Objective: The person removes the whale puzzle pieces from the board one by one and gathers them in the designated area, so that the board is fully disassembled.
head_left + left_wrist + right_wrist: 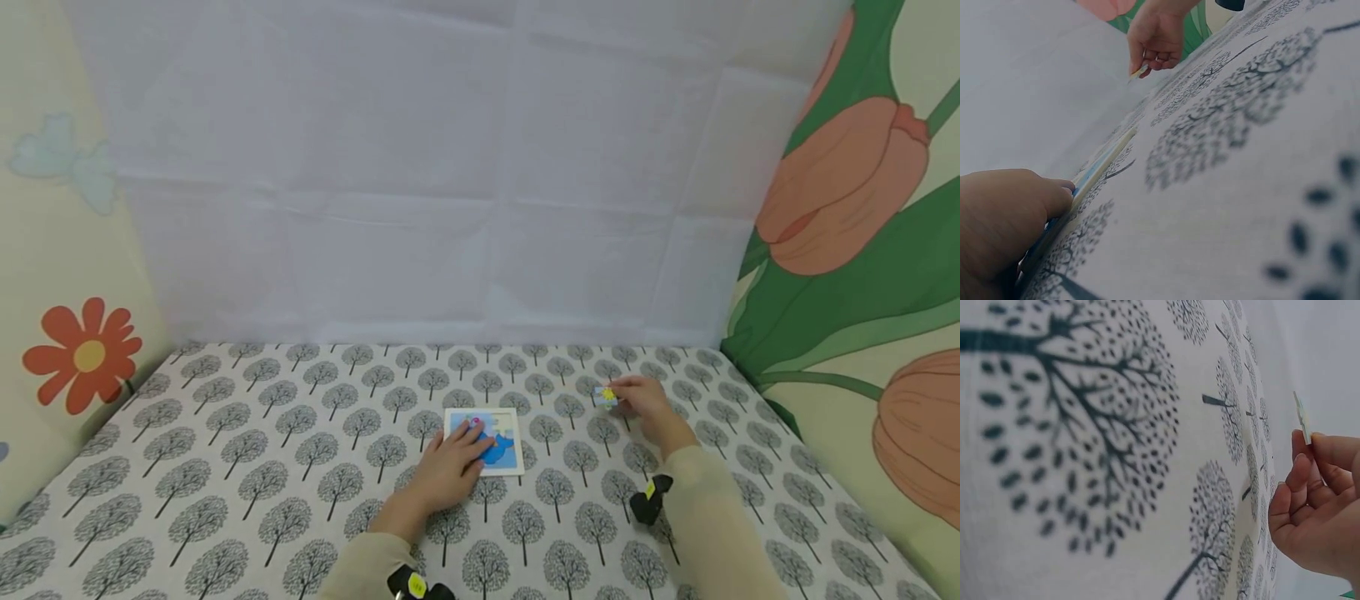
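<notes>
A square puzzle board (510,454) with a white border and a blue picture lies on the cloth. My left hand (447,468) rests on its left part with the fingers laid over the picture, hiding some of it. In the left wrist view, the thumb side of the left hand (1010,219) touches the board's edge (1107,165). Off to the right, my right hand (651,408) pinches a small puzzle piece (607,397) with yellow and light blue on it. From the right wrist, this thin piece (1303,419) is seen edge-on between thumb and index fingertips, raised off the cloth.
A white cloth (292,475) printed with dark trees covers the table. Behind it hangs a plain white sheet (390,183). Flower-patterned walls (840,192) stand at both sides. Each wrist wears a black camera strap (651,500).
</notes>
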Tool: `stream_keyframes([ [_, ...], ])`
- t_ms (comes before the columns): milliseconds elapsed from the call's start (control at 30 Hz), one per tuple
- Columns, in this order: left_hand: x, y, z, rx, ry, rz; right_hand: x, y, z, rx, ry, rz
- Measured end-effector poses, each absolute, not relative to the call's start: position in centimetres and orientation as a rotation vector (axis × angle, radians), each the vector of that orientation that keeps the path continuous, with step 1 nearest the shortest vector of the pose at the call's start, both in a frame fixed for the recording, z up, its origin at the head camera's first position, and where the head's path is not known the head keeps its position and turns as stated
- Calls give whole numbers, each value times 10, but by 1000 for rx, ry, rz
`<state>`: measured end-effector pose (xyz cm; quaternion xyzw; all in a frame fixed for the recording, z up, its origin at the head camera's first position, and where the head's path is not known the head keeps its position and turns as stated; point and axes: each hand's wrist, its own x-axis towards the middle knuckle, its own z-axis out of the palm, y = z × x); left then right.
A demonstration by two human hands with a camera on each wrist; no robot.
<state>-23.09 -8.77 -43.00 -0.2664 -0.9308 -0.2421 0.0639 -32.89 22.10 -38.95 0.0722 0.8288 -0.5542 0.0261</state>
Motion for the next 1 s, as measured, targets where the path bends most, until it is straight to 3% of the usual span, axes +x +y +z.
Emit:
stream_keyframes([
  [1000, -230, -88, -430, -806, -2815, -713, -340, 246, -401, 443, 2572, -1659],
])
